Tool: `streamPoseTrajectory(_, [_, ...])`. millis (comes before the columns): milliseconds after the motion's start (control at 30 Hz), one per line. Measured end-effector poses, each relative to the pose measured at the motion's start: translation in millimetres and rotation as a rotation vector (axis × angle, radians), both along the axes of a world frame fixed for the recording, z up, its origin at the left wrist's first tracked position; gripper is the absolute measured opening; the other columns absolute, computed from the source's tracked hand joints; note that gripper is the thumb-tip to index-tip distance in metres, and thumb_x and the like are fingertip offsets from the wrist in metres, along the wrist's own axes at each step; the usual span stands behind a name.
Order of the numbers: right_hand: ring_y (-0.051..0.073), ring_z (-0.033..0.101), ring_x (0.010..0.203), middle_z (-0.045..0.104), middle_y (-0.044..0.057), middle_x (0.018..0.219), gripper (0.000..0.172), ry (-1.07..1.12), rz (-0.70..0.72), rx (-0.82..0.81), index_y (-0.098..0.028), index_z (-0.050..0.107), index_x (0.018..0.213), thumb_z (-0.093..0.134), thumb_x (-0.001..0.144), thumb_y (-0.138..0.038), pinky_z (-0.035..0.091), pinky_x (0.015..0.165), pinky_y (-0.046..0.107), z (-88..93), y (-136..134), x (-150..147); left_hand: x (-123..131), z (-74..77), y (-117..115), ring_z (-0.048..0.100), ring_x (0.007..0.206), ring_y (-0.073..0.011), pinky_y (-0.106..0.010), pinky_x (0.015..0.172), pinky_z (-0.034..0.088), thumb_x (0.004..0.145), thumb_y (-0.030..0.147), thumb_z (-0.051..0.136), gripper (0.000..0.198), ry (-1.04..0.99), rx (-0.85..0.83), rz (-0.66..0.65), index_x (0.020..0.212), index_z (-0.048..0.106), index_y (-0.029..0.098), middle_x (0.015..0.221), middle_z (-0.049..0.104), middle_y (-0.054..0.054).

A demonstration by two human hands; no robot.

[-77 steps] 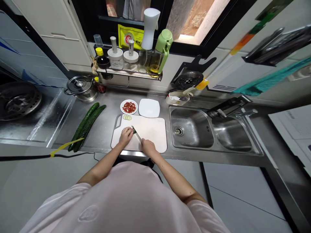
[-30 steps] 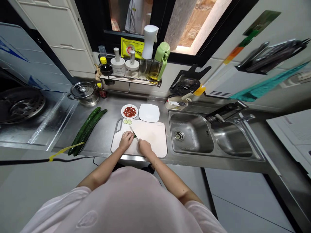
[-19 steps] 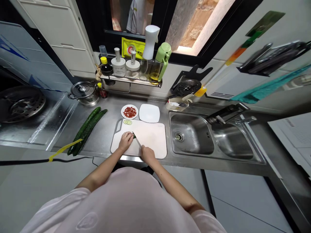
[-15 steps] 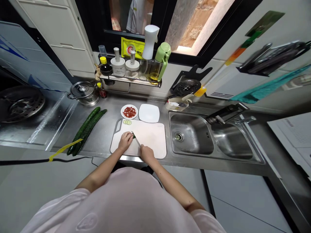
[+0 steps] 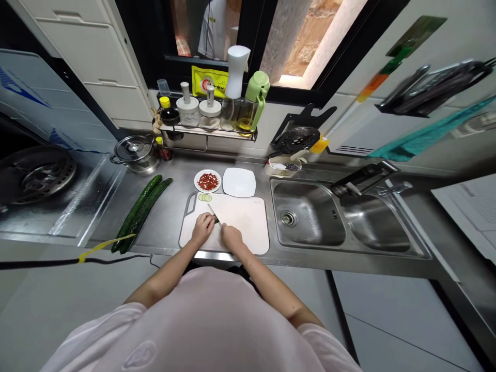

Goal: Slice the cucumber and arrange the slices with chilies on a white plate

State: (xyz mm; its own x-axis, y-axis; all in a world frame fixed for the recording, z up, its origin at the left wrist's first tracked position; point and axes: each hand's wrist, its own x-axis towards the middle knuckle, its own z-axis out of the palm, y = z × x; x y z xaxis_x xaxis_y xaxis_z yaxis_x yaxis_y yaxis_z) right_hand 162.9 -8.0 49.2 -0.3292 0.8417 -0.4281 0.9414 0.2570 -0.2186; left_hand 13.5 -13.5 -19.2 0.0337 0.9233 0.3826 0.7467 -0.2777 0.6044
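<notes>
Two hands work on the white cutting board (image 5: 244,222): the left hand (image 5: 202,230) clenches a cucumber piece (image 5: 216,220) with its fingers, the right hand (image 5: 231,237) grasps a kitchen knife (image 5: 213,211).

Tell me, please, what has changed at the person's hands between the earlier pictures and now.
The right hand has moved the kitchen knife forward and slightly left over the cutting board, and nothing was taken or let go. The left hand stays on the cucumber piece, and the cucumber slices stayed put.
</notes>
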Motion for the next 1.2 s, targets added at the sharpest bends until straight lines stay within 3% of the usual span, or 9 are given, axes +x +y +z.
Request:
streamPoseTrajectory(400, [0.022,0.063,0.085,0.065,0.013,0.089,0.021,-0.039,-0.004,-0.032,-0.015,0.051,0.102,0.034,0.090,-0.016,0.040,0.068,0.029,-0.6,-35,31,0,-0.5,1,0.052,0.093,-0.0179,-0.036,0.085,0.042,0.088,0.024,0.043,0.019,0.013,0.004,0.013,0.098,0.059,0.022,0.095,0.056,-0.006])
streamPoseTrajectory(800, [0.022,0.062,0.084,0.065,0.010,0.089,0.023,-0.027,-0.037,-0.054,-0.017,0.054,0.102,0.034,0.092,-0.024,0.038,0.067,0.028,0.0,-43,49,1,5.4,0,0.052,0.095,-0.0187,-0.036,0.085,0.040,0.088,0.027,0.044,0.019,0.003,-0.034,0.018,0.100,0.057,0.022,0.097,0.058,-0.006])
streamPoseTrajectory(1033, [0.020,0.060,0.082,0.064,0.009,0.090,0.033,-0.076,-0.135,0.017,-0.022,0.050,0.114,0.026,0.096,-0.033,0.035,0.067,0.028,11.2,-31,63,-1,10.0,-5,0.053,0.097,-0.0183,-0.035,0.086,0.041,0.088,0.030,0.045,0.022,0.001,-0.073,0.047,0.104,0.058,0.023,0.100,0.059,-0.005])
streamPoseTrajectory(1200, [0.019,0.055,0.087,0.060,0.006,0.097,0.033,-0.034,-0.188,0.217,-0.028,0.048,0.122,0.032,0.094,-0.034,0.030,0.072,0.029,17.4,-25,70,-2,15.5,-9,0.050,0.108,-0.0202,-0.038,0.095,0.038,0.089,0.033,0.043,0.030,-0.067,-0.091,0.129,0.115,0.053,0.022,0.111,0.056,-0.008])
